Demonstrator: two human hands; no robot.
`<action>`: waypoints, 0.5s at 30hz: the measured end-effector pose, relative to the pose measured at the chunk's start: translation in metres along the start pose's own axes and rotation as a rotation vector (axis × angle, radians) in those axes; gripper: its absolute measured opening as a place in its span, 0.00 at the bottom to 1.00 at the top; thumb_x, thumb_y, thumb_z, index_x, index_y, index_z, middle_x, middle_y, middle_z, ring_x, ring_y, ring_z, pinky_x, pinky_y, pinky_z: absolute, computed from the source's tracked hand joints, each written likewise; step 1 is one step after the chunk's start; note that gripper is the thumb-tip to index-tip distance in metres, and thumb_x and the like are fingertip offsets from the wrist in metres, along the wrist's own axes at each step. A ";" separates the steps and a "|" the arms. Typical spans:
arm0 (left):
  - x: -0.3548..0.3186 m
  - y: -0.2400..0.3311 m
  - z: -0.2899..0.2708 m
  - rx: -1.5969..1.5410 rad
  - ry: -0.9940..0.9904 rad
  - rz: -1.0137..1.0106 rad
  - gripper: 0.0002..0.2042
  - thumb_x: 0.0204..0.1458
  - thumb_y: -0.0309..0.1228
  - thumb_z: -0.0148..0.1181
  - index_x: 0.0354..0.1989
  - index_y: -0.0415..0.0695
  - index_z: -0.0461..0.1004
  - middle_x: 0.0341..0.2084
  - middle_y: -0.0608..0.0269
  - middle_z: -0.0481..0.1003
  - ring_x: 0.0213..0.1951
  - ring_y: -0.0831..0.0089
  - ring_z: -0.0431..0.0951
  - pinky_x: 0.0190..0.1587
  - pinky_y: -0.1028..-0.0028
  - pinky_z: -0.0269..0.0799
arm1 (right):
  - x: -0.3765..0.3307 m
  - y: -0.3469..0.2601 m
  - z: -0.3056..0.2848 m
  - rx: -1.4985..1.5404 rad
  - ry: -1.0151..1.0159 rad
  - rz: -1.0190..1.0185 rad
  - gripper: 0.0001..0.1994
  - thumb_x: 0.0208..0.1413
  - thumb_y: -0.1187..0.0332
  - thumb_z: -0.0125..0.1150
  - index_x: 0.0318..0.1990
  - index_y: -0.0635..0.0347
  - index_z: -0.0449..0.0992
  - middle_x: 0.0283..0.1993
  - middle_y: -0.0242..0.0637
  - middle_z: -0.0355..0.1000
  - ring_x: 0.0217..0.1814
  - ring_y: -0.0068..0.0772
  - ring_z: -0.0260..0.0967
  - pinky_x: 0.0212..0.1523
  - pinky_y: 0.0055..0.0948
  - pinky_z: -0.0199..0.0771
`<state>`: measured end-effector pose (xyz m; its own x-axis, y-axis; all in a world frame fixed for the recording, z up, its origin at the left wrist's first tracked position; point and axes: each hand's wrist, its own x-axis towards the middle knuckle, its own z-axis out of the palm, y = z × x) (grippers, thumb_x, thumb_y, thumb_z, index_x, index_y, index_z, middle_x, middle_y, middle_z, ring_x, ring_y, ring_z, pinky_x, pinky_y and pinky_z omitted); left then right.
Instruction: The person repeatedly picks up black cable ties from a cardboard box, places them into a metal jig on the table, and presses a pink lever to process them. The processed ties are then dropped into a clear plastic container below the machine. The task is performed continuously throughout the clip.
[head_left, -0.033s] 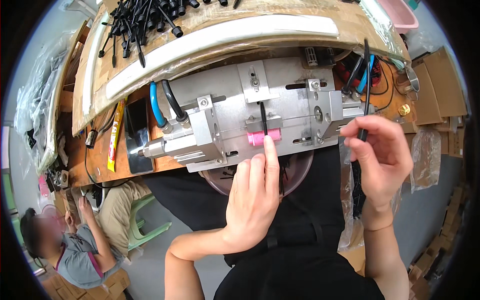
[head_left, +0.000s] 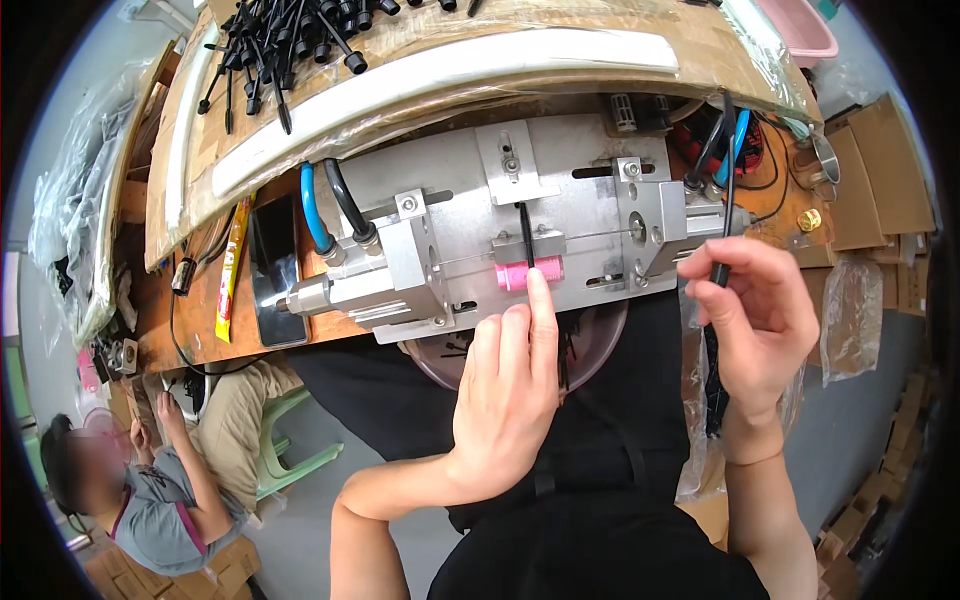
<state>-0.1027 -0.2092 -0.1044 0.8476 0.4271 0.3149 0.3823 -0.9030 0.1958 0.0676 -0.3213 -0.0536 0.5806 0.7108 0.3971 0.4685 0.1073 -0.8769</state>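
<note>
A slim black wand (head_left: 527, 230) lies lengthwise across the small metal holder at the middle of a steel fixture (head_left: 590, 205). My left hand (head_left: 505, 405) rests its outstretched index fingertip on the wand's near end, by a pink block (head_left: 511, 276). The other fingers are bent and appear to hold nothing. To the right, my right hand (head_left: 760, 320) pinches the thicker lower end of another long black wand (head_left: 731, 170) between thumb and index finger. That wand points upward, in front of the hoses at the fixture's right end.
Several black wands (head_left: 300, 40) are heaped on the cardboard-covered shelf (head_left: 440, 75). A bowl (head_left: 600, 345) with black pieces sits below the fixture. Left lie a phone (head_left: 277, 270) and a yellow packet (head_left: 231, 270). Another person (head_left: 160, 500) sits at lower left.
My right hand has shifted slightly down and left with its wand, whose upper tip is lower. My left hand stays in place on the other wand.
</note>
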 end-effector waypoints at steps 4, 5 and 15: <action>0.001 0.002 0.000 0.008 0.000 -0.015 0.34 0.43 0.17 0.56 0.64 0.27 0.60 0.36 0.57 0.67 0.36 0.66 0.68 0.42 0.71 0.71 | -0.007 0.004 0.004 -0.022 -0.029 0.010 0.13 0.48 0.87 0.65 0.43 0.69 0.77 0.37 0.41 0.77 0.37 0.27 0.74 0.33 0.22 0.73; 0.002 0.001 0.000 -0.001 -0.006 -0.018 0.34 0.43 0.17 0.56 0.64 0.27 0.59 0.36 0.57 0.67 0.36 0.65 0.68 0.43 0.70 0.71 | -0.009 0.006 0.009 -0.036 -0.005 -0.031 0.13 0.47 0.87 0.65 0.42 0.69 0.77 0.35 0.40 0.77 0.36 0.27 0.74 0.32 0.22 0.72; 0.001 0.000 -0.016 -0.160 -0.031 -0.080 0.35 0.45 0.21 0.62 0.66 0.30 0.58 0.43 0.53 0.67 0.43 0.59 0.69 0.46 0.67 0.70 | -0.031 0.029 0.049 -0.311 -0.150 -0.193 0.33 0.41 0.83 0.70 0.60 0.70 0.70 0.31 0.42 0.74 0.29 0.35 0.74 0.32 0.30 0.76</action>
<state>-0.1078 -0.2084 -0.0889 0.8289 0.4931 0.2640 0.3875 -0.8467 0.3647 0.0307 -0.3066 -0.1045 0.3690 0.7944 0.4825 0.7522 0.0497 -0.6571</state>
